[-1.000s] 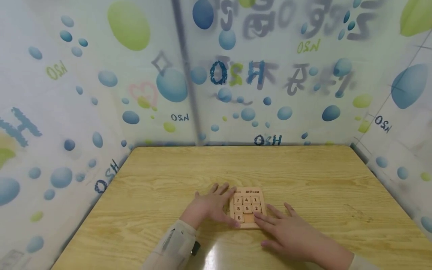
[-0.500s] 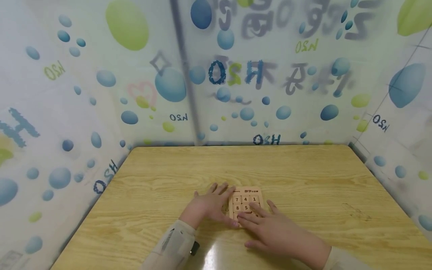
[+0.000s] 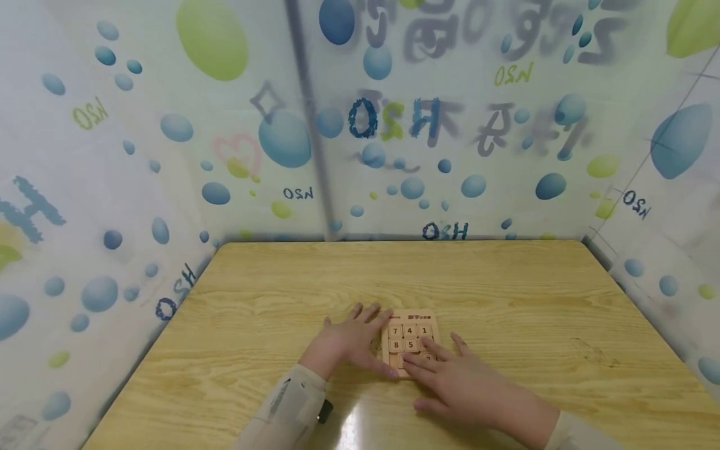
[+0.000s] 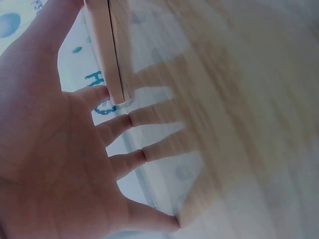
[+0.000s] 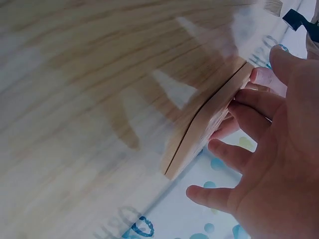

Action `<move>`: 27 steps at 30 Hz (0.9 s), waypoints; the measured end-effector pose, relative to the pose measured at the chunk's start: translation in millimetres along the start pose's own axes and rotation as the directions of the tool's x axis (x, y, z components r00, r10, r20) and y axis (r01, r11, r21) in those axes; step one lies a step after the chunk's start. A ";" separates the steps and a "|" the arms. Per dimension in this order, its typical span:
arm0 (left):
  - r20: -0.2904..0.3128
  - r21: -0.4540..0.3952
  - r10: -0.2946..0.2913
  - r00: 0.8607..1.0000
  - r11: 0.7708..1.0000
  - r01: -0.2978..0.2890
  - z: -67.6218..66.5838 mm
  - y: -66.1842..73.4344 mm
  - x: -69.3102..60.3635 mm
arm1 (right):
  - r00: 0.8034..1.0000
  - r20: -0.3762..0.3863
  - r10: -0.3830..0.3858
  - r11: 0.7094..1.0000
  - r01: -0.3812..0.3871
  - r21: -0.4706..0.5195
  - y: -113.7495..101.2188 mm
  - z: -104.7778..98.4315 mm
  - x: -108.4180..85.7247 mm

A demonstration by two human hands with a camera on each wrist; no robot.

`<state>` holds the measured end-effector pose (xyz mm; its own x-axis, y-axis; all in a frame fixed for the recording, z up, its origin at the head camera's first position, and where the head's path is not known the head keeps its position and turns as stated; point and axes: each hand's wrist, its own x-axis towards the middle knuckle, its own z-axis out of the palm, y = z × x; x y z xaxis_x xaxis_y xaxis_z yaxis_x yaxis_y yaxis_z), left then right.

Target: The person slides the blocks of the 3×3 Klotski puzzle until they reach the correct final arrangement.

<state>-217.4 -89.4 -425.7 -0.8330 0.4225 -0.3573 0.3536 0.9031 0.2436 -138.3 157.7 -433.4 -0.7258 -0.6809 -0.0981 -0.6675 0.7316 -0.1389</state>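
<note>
Open tabletop point(image 3: 315, 269) beyond number board point(image 3: 409, 337), left hand point(image 3: 351, 342) blocking left edge, right hand point(image 3: 461, 384) over lower right

The 6 tile point(image 3: 400, 361) has slid right under the right grip point(image 3: 469, 387), baring its corner slot point(image 3: 394, 361).

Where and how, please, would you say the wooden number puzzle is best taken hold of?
Probably by both side edges of its frame, coming from left and right together: the puzzle lies flat on the table, its straight sides run parallel, and pinching there should leave the numbered tiles untouched.
</note>
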 end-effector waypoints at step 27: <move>0.003 -0.027 -0.007 1.000 1.000 0.007 2.1 -1.2 1.8 | 0.998 0.052 0.032 0.998 -0.034 0.051 12.5 -10.3 -6.1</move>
<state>-218.5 -89.5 -428.5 -0.8340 0.4167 -0.3615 0.3362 0.9035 0.2658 -143.9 171.3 -424.4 -0.7370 -0.6583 -0.1535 -0.6328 0.7517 -0.1855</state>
